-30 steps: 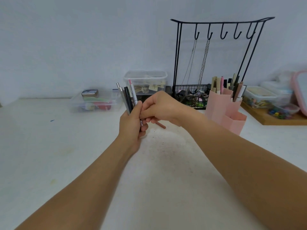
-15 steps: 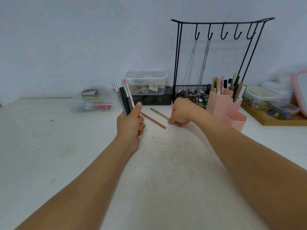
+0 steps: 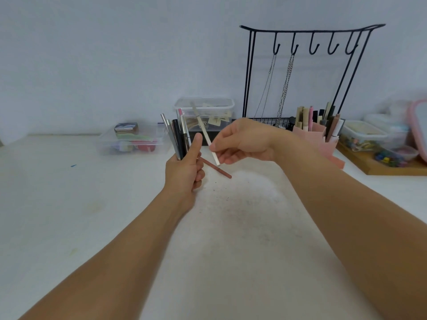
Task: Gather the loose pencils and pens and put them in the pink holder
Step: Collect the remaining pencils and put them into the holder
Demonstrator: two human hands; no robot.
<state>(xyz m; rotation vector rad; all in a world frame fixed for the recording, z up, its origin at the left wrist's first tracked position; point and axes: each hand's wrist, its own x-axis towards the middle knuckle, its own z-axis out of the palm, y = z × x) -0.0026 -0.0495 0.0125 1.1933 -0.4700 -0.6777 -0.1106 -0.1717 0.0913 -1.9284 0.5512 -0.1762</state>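
We see a bundle of pens (image 3: 178, 135) upright in fist, a pale pencil (image 3: 205, 132) tilted, lifted off the table, a reddish pencil (image 3: 219, 170) flat on table, our pink holder (image 3: 323, 139) upright, partly filled, far right

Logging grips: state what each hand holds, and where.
Left hand grips a bundle of pens by its lower ends. Right hand pinches a pale pencil near its lower end.

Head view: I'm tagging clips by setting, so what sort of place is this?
Probably a home desk or vanity: a pink holder of pens, a black hook rack hung with chains, and clear storage boxes along the wall.
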